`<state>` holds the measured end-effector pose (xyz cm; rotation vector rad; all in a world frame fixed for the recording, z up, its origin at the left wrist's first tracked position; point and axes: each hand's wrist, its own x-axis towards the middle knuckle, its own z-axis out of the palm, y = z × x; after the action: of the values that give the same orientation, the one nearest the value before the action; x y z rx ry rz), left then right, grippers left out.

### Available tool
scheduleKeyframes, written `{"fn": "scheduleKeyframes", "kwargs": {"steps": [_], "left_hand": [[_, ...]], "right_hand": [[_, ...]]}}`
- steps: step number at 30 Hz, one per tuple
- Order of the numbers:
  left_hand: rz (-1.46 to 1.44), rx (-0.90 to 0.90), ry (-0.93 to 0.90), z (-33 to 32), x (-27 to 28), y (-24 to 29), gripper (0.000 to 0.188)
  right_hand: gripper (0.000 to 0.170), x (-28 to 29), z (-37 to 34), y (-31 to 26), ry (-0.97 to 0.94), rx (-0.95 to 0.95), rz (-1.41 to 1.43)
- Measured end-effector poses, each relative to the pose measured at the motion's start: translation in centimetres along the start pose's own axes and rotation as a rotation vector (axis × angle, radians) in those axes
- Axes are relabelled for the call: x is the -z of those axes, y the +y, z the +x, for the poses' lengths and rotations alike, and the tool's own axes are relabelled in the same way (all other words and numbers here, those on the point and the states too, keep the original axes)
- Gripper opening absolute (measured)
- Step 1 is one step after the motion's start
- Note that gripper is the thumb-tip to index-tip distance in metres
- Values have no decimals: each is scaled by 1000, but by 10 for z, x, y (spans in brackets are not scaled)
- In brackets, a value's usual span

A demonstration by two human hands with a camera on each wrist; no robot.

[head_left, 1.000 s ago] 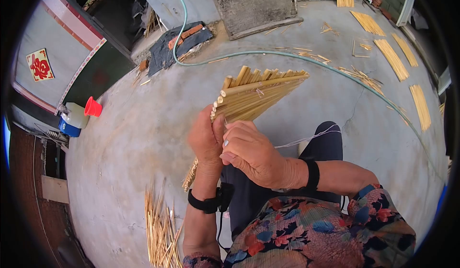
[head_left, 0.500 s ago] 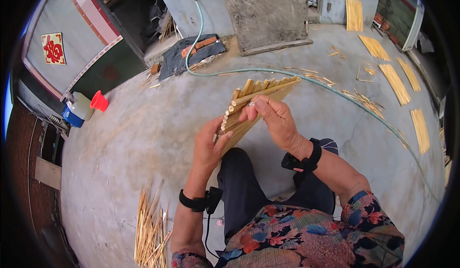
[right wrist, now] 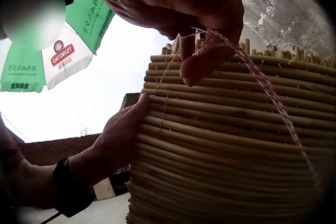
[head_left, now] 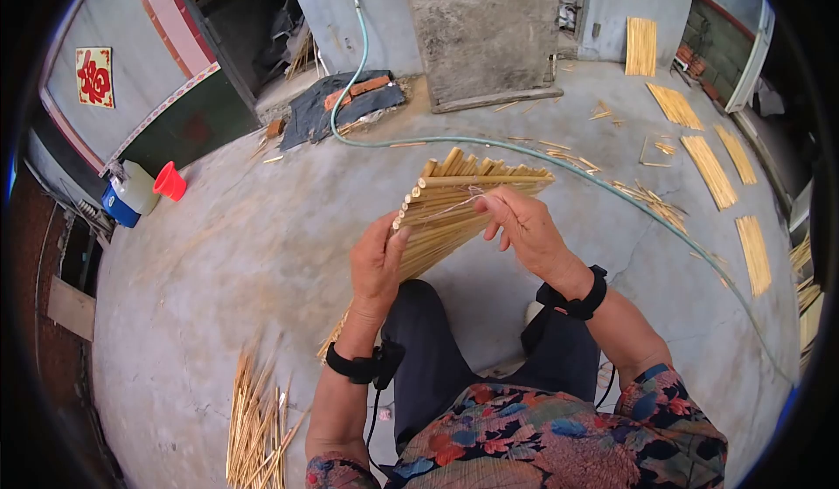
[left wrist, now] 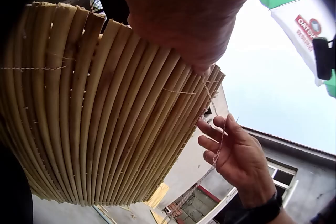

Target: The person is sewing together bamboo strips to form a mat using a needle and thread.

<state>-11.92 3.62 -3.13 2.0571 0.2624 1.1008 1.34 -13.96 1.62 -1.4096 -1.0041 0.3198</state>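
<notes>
Right here, your right hand (head_left: 527, 229) has thumb and finger pinched on the string (right wrist: 268, 90), which crosses the stick mat (head_left: 437, 249). Your left hand (head_left: 376, 262) clamps the mat's left edge, holding it up before you. Loose sticks (head_left: 256, 428) lie near left. Beyond, the hose (head_left: 393, 144) curves past, bucket (head_left: 170, 182) far left, finished-looking panels (head_left: 709, 172) far right.

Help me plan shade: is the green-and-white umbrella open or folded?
Open. In the right wrist view, the umbrella spreads wide, its green and white sections stretched side by side rather than gathered.
</notes>
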Motion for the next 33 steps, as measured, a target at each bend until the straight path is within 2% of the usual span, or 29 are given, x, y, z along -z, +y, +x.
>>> {"fn": "scheduleKeyframes", "kwargs": {"steps": [2, 4, 5, 6, 7, 8, 9, 11, 12, 14, 15, 17, 21, 23, 25, 27, 30, 33], "left_hand": [[-42, 39, -5, 0, -2, 1, 23], [-181, 198, -19, 3, -3, 8, 20], [-185, 199, -23, 4, -4, 9, 20], [-128, 132, -2, 5, -5, 9, 18], [-71, 65, 16, 6, -5, 10, 15], [-72, 66, 10, 8, -6, 11, 15], [-47, 45, 11, 8, -5, 12, 14], [-20, 24, 3, 9, -4, 12, 13], [-46, 39, 6, 10, -5, 11, 13], [-72, 55, 8, 10, -6, 10, 13], [-56, 41, 11, 10, -5, 10, 13], [-38, 25, 12, 11, -5, 11, 13], [-37, 20, 27, 10, -6, 8, 12], [-54, 40, 22, 9, -8, 9, 12], [6, 8, 19, 11, -8, 12, 13], [3, 15, 30, 10, -9, 14, 13], [-2, 37, 37, 8, -5, 14, 13], [-32, 63, 42, 7, -4, 13, 13]], "right_hand": [[22, 19, -4, -2, 28, -53, -427], [21, 39, -10, 2, 51, -70, -473], [21, 48, -12, 4, 75, -82, -511], [21, 57, -13, 3, 79, -87, -513], [21, 65, -14, 0, 105, -188, -502], [21, 72, -16, -1, 130, -290, -488], [21, 77, -19, 0, 133, -295, -485], [23, 85, -26, 2, 27, -434, -72], [23, 92, -28, 6, 32, -438, -72], [27, 105, -31, 17, 213, -97, -222], [27, 116, -31, 16, 214, -98, -221], [31, 132, -27, 6, 655, -24, -166], [32, 112, -27, -40, 758, 72, 42], [32, 86, -31, -51, 264, -124, -226], [32, 46, -33, -47, 46, -230, -118], [30, 22, -32, -33, -53, -219, -128], [20, 9, -24, -28, -93, -164, -225], [15, 0, -16, -23, -154, -176, -197]]}}
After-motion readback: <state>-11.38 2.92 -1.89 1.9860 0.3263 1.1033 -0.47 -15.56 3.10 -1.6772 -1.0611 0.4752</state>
